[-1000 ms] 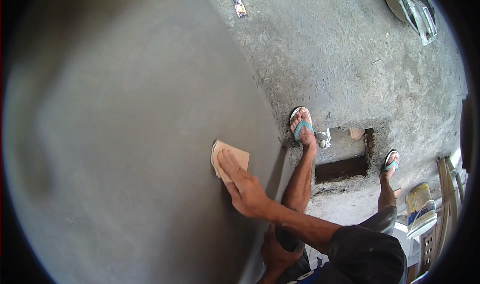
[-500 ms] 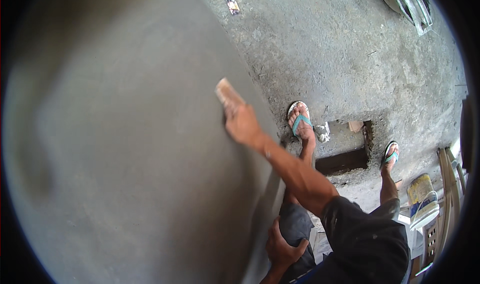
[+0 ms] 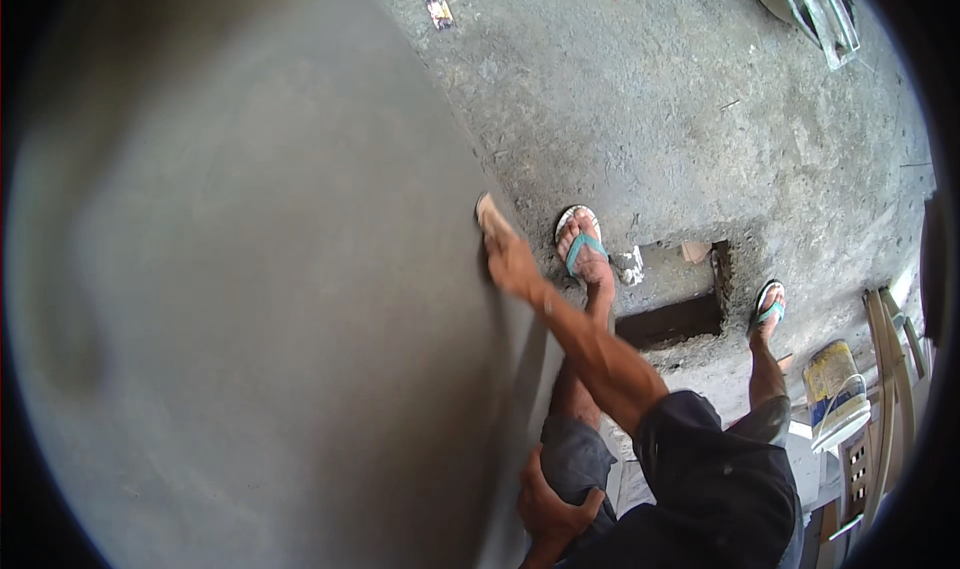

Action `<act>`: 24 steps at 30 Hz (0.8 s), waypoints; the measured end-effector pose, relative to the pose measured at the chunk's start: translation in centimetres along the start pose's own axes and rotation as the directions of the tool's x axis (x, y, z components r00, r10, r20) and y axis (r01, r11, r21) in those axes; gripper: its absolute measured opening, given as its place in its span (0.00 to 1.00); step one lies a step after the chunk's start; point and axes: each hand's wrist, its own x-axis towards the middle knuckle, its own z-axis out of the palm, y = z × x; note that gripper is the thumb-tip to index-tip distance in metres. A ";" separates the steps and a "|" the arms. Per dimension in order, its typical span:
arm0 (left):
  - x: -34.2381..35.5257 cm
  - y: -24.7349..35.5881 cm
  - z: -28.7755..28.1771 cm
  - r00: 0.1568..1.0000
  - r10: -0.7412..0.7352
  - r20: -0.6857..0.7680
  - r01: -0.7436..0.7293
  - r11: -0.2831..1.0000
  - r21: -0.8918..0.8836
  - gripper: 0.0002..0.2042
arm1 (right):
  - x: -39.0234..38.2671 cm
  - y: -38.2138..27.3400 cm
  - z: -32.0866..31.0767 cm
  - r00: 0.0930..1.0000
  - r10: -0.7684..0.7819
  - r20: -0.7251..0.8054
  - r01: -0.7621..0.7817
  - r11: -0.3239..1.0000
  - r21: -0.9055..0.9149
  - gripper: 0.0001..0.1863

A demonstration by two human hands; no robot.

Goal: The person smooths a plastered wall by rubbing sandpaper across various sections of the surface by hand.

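My right hand [image 3: 513,267] is closed round a flat tan block [image 3: 492,217], whose far end shows beyond my fingers. I cannot tell whether the block is wood or sponge. It is against or just over a broad smooth grey cement surface [image 3: 300,239], close to that surface's right edge. The side facing the cement is hidden. Lower down, my left hand [image 3: 556,509] rests on my left knee [image 3: 580,459], thumb spread from the fingers, holding no tool.
A rectangular pit [image 3: 675,319] opens in the rough concrete floor [image 3: 640,99], between my sandalled feet. To the right stand a yellowish bucket [image 3: 835,394] and long wooden pieces [image 3: 885,369]. A round pan-like thing [image 3: 790,4] lies at the far right, a small wrapper [image 3: 437,6] farther left.
My right hand has moved the tan block right and nearer to me, to the edge of the cement surface. My left hand stays on the knee. The view has shifted slightly.
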 end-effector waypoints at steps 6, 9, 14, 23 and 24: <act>0.1 0.4 -1.2 1.000 -0.015 -0.016 0.014 1.000 -0.006 0.55 | -7.6 -2.5 1.4 0.940 -0.342 -0.007 0.342 0.939 0.019 0.29; 0.0 0.5 0.1 0.999 0.039 0.001 -0.039 0.999 -0.011 0.55 | 6.7 2.3 -2.7 0.985 0.174 0.010 -0.171 0.976 -0.131 0.25; 0.4 0.7 -1.5 0.999 -0.051 -0.012 0.051 0.999 0.007 0.55 | 0.0 6.4 0.6 0.963 -0.260 0.066 0.264 0.963 -0.052 0.25; -0.4 0.3 0.1 1.000 0.017 0.002 -0.017 1.000 -0.003 0.56 | 3.8 11.6 -2.7 0.995 -0.100 0.025 0.103 0.960 -0.261 0.25; -0.2 0.1 -0.3 1.000 -0.003 -0.003 0.003 1.000 0.010 0.56 | 4.4 11.9 -2.0 0.990 -0.120 0.067 0.136 0.932 -0.336 0.25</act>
